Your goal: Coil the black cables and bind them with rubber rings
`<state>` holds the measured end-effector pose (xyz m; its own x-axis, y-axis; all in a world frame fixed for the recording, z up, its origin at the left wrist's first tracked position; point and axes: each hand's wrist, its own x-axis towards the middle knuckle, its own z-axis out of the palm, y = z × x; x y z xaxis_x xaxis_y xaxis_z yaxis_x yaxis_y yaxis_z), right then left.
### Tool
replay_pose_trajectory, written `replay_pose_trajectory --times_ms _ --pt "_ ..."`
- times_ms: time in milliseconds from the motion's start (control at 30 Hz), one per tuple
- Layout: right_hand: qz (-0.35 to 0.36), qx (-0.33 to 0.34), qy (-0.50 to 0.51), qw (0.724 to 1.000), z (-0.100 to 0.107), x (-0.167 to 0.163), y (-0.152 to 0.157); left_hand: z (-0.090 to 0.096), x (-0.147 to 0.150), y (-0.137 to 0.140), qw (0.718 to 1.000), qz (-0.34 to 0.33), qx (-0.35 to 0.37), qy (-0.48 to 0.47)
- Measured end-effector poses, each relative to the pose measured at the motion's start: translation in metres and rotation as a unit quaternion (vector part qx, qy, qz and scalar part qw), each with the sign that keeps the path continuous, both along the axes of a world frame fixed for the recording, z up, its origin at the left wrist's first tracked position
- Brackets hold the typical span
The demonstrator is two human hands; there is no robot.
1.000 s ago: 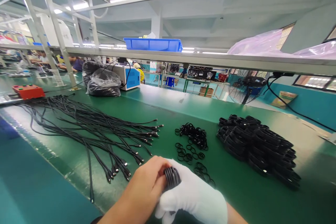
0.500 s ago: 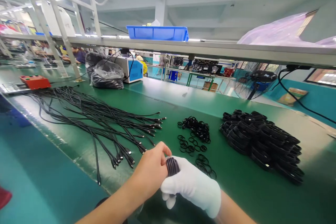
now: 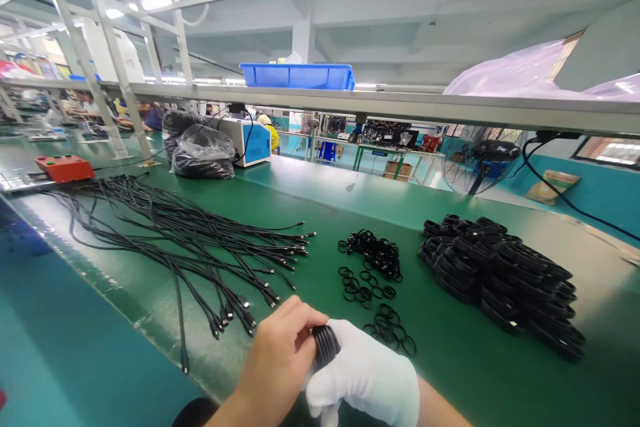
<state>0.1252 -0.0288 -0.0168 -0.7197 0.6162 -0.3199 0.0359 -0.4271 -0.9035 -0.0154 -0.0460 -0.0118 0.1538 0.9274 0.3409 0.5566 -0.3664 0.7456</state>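
Between my two hands, low in the view, is a black cable (image 3: 326, 345) wound into a tight coil. My right hand (image 3: 367, 370), in a white glove, is closed around the coil. My bare left hand (image 3: 283, 350) presses on the coil's left side with thumb and fingers; part of its grip is hidden. Just beyond my right hand lie loose black rubber rings (image 3: 390, 328), with a denser heap of rings (image 3: 375, 250) farther back. Straight black cables (image 3: 200, 233) with metal plugs spread over the green table (image 3: 300, 203) to the left.
A large pile of coiled black cables (image 3: 500, 280) stands on the right. At the back left are a bagged black bundle (image 3: 203, 150) and a blue-and-white machine (image 3: 253, 140). An orange box (image 3: 65, 168) sits far left. A shelf (image 3: 390, 101) with a blue tray (image 3: 297, 77) crosses above.
My left hand has shifted down and left, its fingers now bent over the coil's top left. The coil stays in my right hand, slightly lower in view. The camera has tilted up a little.
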Motion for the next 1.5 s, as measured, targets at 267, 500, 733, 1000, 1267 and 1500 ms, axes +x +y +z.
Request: replay_pose_trajectory --times_ms 267,500,733,1000,1267,1500 --pt "-0.023 -0.002 -0.019 1.000 0.005 -0.002 -0.002 -0.007 0.004 0.002 0.999 0.015 0.006 -0.032" --pt "-0.025 -0.030 -0.005 0.999 0.006 -0.003 0.001 -0.006 0.008 0.009 0.995 0.025 -0.061 -0.074" --pt "-0.114 -0.015 -0.003 0.993 0.006 0.010 0.008 0.010 -0.006 0.027 0.983 -0.070 -0.131 -0.104" --pt "-0.313 -0.044 0.097 0.944 0.014 0.056 0.034 0.004 -0.019 0.065 0.989 -0.017 -0.138 0.042" --pt "-0.407 -0.032 0.115 0.905 0.017 0.097 0.049 -0.021 0.046 0.085 0.981 -0.065 -0.119 0.136" --pt "-0.363 -0.020 0.091 0.927 0.018 0.085 0.043 -0.033 0.054 0.090 0.982 -0.069 -0.166 0.058"
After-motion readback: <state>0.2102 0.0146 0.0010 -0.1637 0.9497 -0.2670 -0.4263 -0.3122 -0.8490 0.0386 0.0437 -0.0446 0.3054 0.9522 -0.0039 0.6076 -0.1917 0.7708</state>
